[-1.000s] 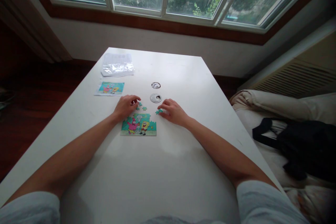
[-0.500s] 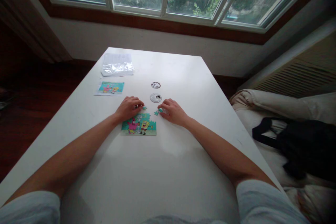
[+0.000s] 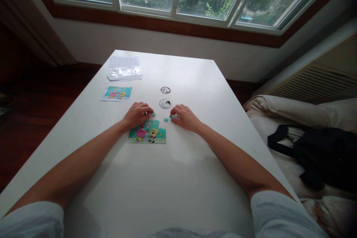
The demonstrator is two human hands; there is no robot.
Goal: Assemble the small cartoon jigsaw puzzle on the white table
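A partly assembled jigsaw puzzle [image 3: 147, 134] with cartoon characters on a teal background lies flat on the white table, its upper right corner uneven. My left hand [image 3: 137, 114] rests just above it, fingers curled, with a small teal puzzle piece [image 3: 154, 114] pinched at the fingertips. To the right, my right hand [image 3: 186, 118] has its thumb and fingers closed about another teal piece [image 3: 171, 116], partly hidden by the fingertips. Between the hands, apart from both, lies a loose teal piece [image 3: 166, 120].
A printed reference picture [image 3: 118, 93] lies beyond my left hand, with a clear plastic packet and papers [image 3: 125, 68] farther back. Two round fittings [image 3: 165, 103] are set in the table [image 3: 178, 178]. Right of the table, a dark bag [image 3: 320, 152] sits on a pale cushioned seat.
My right hand has shifted slightly right with its piece, away from the loose piece, which now shows more clearly. My left hand has barely moved.
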